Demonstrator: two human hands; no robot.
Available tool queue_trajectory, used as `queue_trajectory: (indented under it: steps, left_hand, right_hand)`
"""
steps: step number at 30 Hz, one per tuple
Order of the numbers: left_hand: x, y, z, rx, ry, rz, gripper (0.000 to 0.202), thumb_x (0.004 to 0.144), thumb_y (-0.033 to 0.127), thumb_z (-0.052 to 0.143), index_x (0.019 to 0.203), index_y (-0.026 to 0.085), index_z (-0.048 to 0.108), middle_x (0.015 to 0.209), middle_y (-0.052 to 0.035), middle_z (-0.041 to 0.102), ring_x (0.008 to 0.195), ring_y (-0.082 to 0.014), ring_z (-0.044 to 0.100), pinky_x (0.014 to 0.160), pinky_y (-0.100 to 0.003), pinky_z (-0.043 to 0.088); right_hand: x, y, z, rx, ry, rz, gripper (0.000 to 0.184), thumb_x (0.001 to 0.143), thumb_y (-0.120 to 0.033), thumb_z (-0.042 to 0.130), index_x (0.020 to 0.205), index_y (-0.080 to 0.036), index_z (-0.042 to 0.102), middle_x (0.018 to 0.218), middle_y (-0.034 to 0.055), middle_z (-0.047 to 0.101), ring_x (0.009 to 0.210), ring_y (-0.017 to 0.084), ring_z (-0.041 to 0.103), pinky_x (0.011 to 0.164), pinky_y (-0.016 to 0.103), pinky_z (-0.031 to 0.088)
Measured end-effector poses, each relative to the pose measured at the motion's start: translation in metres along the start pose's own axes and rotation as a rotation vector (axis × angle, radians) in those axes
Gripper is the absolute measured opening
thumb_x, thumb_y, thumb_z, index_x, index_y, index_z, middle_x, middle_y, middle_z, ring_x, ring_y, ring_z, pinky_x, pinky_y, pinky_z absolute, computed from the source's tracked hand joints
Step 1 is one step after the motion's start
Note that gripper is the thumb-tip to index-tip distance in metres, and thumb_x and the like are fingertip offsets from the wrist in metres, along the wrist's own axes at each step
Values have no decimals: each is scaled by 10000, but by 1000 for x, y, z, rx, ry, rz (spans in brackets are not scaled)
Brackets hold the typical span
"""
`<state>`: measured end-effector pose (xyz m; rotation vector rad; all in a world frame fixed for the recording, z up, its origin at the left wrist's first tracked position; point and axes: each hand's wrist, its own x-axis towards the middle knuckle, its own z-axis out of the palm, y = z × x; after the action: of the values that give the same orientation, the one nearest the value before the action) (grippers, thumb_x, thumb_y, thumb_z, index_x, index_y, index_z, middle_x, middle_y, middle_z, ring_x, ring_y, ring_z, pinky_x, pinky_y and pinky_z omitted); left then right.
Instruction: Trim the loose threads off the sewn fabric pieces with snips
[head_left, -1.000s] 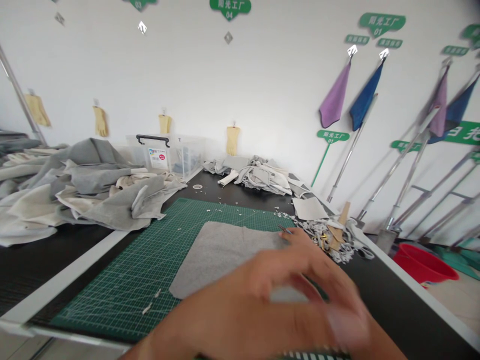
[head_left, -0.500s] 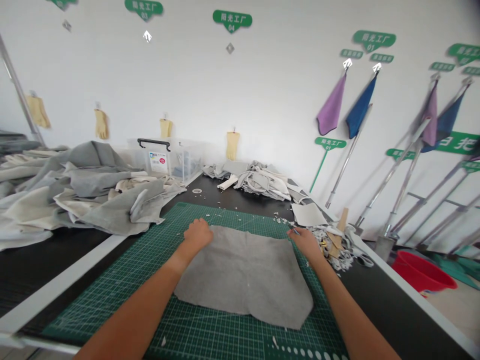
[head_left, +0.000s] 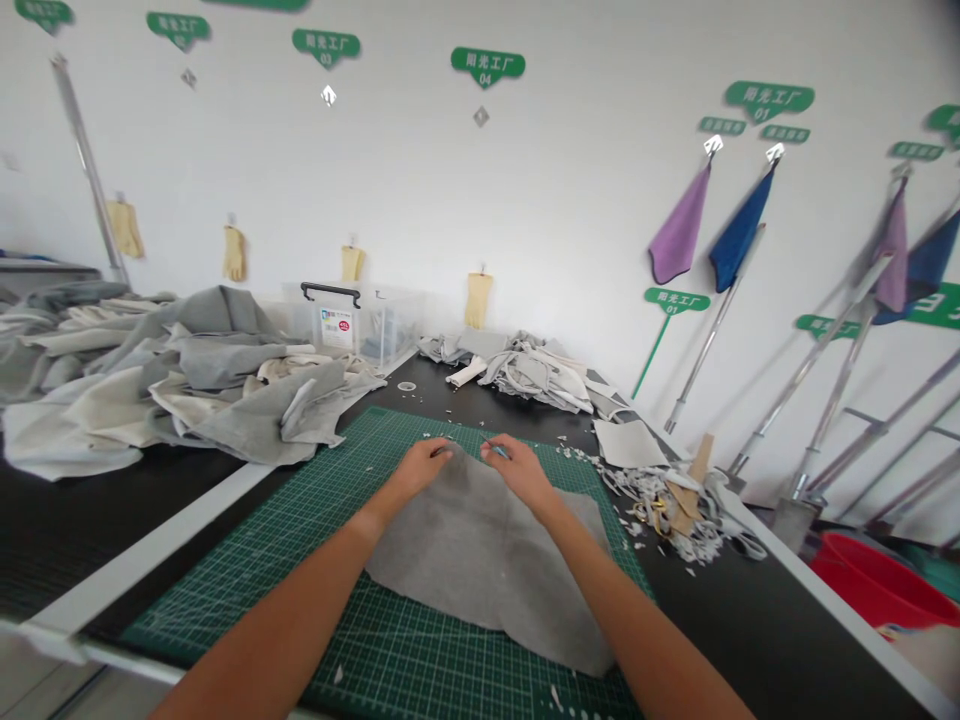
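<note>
A grey felt sheet (head_left: 480,560) lies on the green cutting mat (head_left: 225,590), its top edge gathered up into a low fold. My left hand (head_left: 420,472) pinches that top edge. My right hand (head_left: 517,472) is just beside it, holding a small pair of snips (head_left: 491,449) with a thin metal tip and a bluish part, mostly hidden by the fingers. The hands are close together and do not touch. Small white scraps dot the mat.
Heaped grey and cream felt (head_left: 210,385) lies left of the mat, with a clear plastic box (head_left: 337,330) behind it. Felt offcuts (head_left: 667,505) sit on the black table (head_left: 750,610) to the right. A red basin (head_left: 885,590) stands on the floor beyond the table edge.
Both hands have come together at the top middle of the sheet. The sheet's top edge is now gathered up and the sheet looks narrower. The view has shifted slightly.
</note>
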<state>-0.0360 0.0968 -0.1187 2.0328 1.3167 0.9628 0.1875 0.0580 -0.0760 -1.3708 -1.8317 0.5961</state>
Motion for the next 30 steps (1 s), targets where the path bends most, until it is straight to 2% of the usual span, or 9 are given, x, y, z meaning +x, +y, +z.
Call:
queue_trajectory:
  steps: [3, 6, 8, 12, 17, 23, 30]
  left_hand:
    - [0, -2, 6, -121, 3, 118, 311, 922, 304, 490, 1063, 181, 739, 1043, -53, 755, 983, -209, 672, 880, -291, 488]
    - [1, -5, 12, -98, -13, 130, 305, 918, 349, 513, 992, 176, 754, 937, -42, 754, 886, -202, 665, 830, -289, 483]
    - [0, -6, 15, -79, -16, 133, 305, 916, 369, 523, 934, 170, 753, 860, -35, 738, 820, -192, 647, 775, -277, 470]
    - [-2, -6, 16, -78, 0, 140, 285, 904, 371, 543, 864, 166, 736, 813, -29, 717, 775, -182, 623, 704, -261, 436]
    - [2, -14, 19, -173, 63, 96, 253, 868, 376, 600, 902, 163, 733, 846, -30, 728, 785, -180, 634, 717, -262, 448]
    - [4, -15, 20, -324, 50, 90, 286, 883, 396, 592, 938, 158, 740, 848, -35, 734, 793, -180, 647, 732, -267, 470]
    - [0, -3, 15, -389, 63, 91, 281, 891, 377, 585, 955, 153, 743, 890, -50, 739, 839, -191, 654, 772, -277, 485]
  right_hand:
    - [14, 5, 26, 16, 97, -30, 272, 867, -429, 602, 1026, -242, 721, 968, 5, 726, 790, 183, 598, 757, 283, 434]
    - [14, 18, 44, 15, 133, -38, 268, 880, -424, 585, 1039, -258, 724, 931, -3, 728, 738, 179, 597, 737, 289, 439]
    - [10, 25, 51, 6, 130, -55, 244, 884, -417, 581, 1005, -265, 730, 928, -6, 733, 774, 187, 621, 752, 291, 444]
    - [4, 30, 52, -11, 132, -71, 210, 876, -399, 589, 949, -267, 736, 941, -5, 741, 850, 198, 642, 779, 289, 444]
    - [4, 30, 52, -36, 161, -37, 215, 879, -387, 566, 908, -250, 729, 887, 13, 731, 826, 207, 636, 747, 289, 436]
    - [1, 26, 52, -45, 171, -13, 228, 894, -411, 538, 967, -267, 698, 806, -13, 692, 725, 190, 608, 692, 276, 415]
    - [-2, 17, 47, -28, 135, 4, 355, 927, -593, 493, 968, -287, 669, 866, -16, 679, 844, 208, 627, 723, 274, 404]
